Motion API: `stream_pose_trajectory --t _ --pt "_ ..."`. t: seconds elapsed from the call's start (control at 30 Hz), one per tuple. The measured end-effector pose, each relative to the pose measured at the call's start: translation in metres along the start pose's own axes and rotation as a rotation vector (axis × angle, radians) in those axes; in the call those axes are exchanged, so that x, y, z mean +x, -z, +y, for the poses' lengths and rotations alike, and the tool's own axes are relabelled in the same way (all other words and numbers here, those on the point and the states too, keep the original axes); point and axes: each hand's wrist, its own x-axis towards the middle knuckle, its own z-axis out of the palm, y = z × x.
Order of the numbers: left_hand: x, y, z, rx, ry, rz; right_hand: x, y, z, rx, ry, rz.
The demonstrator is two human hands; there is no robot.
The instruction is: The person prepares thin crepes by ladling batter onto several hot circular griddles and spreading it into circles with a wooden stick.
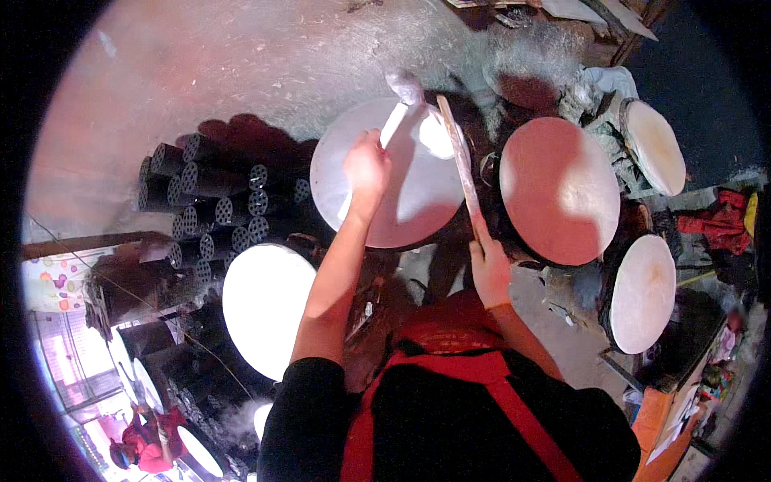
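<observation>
My left hand grips a white-handled tool, whose lumpy grey head is over the far edge of a large round grey griddle. A white patch, perhaps batter, lies at the griddle's upper right, partly hidden by a long, flat wooden stick. My right hand holds this stick by its lower end, just below the griddle's right side, with the stick slanting up across that edge.
More round griddles stand left and right. Cylindrical perforated briquettes are stacked at left, with a wire below. Another person in red works at lower left. An orange surface sits at lower right.
</observation>
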Motion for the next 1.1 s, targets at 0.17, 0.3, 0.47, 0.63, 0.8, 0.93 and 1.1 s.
stream_pose_trajectory --t 0.17,0.3,0.47,0.63,0.8,0.93,1.1 --pt "0.004 0.053 -0.016 -0.015 -0.023 0.146 0.055 -0.057 -0.037 0.596 0.301 0.125" --pt "-0.027 0.077 -0.044 -0.203 0.279 0.054 0.082 -0.037 -0.091 1.025 -0.107 -0.324" --pt "-0.137 0.099 -0.076 -1.291 0.988 -0.156 0.047 -0.040 -0.057 1.328 -0.109 -0.255" --pt "-0.206 0.120 -0.065 -1.797 1.321 -0.155 0.010 -0.073 -0.054 1.267 -0.177 -0.067" --pt "-0.220 0.139 -0.052 -1.893 1.287 -0.202 0.052 -0.067 -0.115 1.085 -0.257 -0.239" --pt "-0.232 0.139 -0.049 -1.739 1.348 -0.069 0.070 -0.044 -0.118 0.948 -0.237 -0.584" --pt "-0.253 0.135 -0.044 -1.692 1.393 0.046 0.063 -0.004 -0.057 0.998 -0.135 -0.467"
